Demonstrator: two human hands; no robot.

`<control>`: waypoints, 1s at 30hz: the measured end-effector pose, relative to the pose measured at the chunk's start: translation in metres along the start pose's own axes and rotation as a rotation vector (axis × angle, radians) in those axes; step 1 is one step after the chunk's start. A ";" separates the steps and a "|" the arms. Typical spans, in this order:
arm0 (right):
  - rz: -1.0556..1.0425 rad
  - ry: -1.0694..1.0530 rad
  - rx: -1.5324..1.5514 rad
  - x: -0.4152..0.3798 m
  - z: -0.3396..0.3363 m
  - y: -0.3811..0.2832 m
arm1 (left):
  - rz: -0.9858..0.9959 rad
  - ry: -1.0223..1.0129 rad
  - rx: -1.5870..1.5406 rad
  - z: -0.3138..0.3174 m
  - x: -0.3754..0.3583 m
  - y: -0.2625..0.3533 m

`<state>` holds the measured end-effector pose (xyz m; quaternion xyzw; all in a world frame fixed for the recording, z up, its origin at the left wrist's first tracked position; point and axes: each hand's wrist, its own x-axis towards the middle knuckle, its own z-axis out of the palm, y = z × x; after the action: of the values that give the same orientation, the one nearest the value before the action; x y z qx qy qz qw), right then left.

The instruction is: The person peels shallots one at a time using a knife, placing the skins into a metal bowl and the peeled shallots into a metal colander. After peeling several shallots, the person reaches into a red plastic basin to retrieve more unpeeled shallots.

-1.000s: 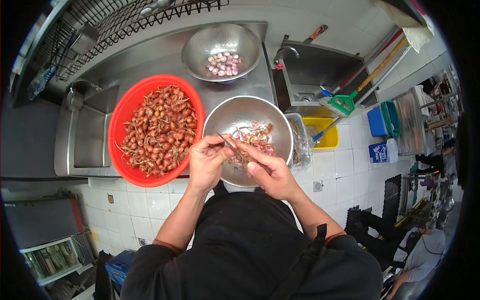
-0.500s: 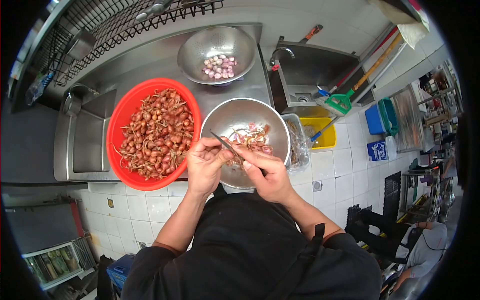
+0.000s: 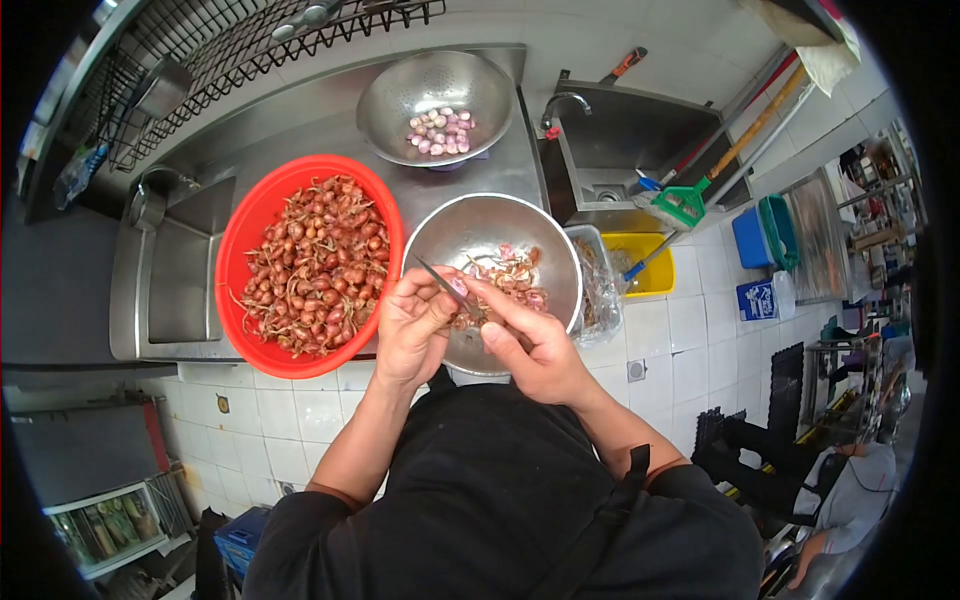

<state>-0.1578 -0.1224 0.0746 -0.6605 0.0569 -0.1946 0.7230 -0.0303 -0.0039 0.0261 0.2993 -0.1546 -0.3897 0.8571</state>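
Over the near-left rim of a steel bowl [image 3: 425,232], my left hand [image 3: 412,325] is closed on a small pinkish shallot [image 3: 458,286]. My right hand [image 3: 530,345] grips a knife [image 3: 436,272], its dark blade pointing up and left across the shallot. Papery skins and trimmings [image 3: 515,270] lie inside the bowl. Left of my hands, a red plastic tub [image 3: 228,270] is heaped with unpeeled shallots [image 3: 315,270]. Behind the bowl stands a steel colander [image 3: 385,110] with peeled shallots [image 3: 440,132] in it. My right fingers cover the knife's handle.
A sink [image 3: 180,290] lies at the left end of the steel counter, another [image 3: 610,150] at the back right. Beside the bowl are a clear plastic-lined container [image 3: 592,290] and a yellow bin [image 3: 655,275]. A person [image 3: 855,485] stands at far right.
More of the shallot's pinkish surface now shows between my left fingers and the blade. Both hands keep nearly the same place, with the knife shifted slightly.
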 end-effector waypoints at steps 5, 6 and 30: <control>-0.183 -0.058 -0.255 0.002 -0.009 0.013 | 0.024 0.016 0.049 0.004 0.000 0.002; -0.138 -0.071 -0.267 0.001 -0.012 0.016 | 0.020 -0.017 0.039 0.003 0.000 0.002; 0.132 0.001 0.012 0.012 -0.021 0.012 | 0.001 -0.066 0.025 0.002 0.014 0.005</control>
<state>-0.1515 -0.1459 0.0628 -0.6507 0.0995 -0.1473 0.7382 -0.0191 -0.0125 0.0314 0.2967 -0.1877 -0.3968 0.8481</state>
